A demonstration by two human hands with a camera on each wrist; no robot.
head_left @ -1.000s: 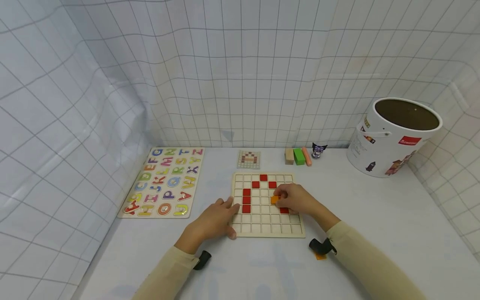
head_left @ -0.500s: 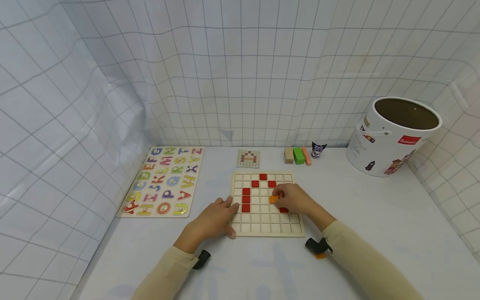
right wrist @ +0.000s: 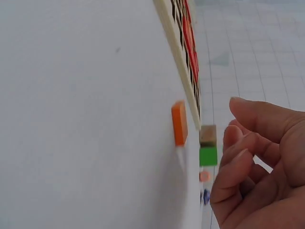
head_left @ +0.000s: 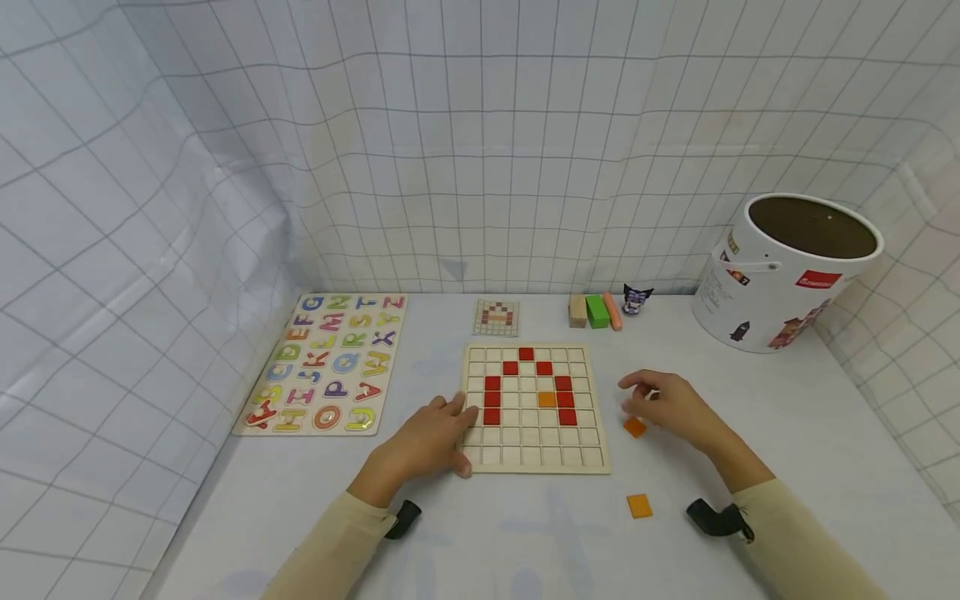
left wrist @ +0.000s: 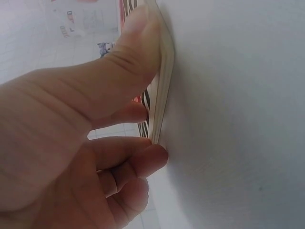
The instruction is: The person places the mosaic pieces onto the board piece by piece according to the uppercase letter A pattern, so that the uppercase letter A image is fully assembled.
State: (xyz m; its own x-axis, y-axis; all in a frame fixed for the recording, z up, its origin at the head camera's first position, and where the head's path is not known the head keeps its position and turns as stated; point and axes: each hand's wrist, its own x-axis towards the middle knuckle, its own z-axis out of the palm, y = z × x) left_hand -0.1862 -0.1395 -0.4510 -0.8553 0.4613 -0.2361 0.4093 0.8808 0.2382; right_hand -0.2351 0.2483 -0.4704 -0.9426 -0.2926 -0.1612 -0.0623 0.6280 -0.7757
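A pale wooden grid board [head_left: 531,457] lies on the table with several red square tiles [head_left: 492,399] forming an arch in its cells. One orange tile [head_left: 547,400] sits in a cell beside the right red column. My left hand [head_left: 427,442] rests at the board's lower left corner, thumb [left wrist: 136,52] against its edge and a fingertip over the left rim. To the right of the board, my right hand [head_left: 667,408] hovers with loosely bent fingers above a loose orange tile [head_left: 634,427]. In the right wrist view, nothing shows between thumb and fingers, and that orange tile [right wrist: 179,123] lies apart from them.
Another orange tile [head_left: 640,506] lies nearer the front. A small pattern card [head_left: 497,318] is behind the board. Wooden [head_left: 577,312] and green blocks [head_left: 597,312], an orange stick [head_left: 612,312] and a figurine [head_left: 636,300] line the back. An alphabet puzzle [head_left: 322,367] lies left; a white bucket [head_left: 780,283] stands right.
My right hand has let go of an orange tile in its cell and moved right, off the board, to over a loose orange tile. The left hand has stayed at the corner.
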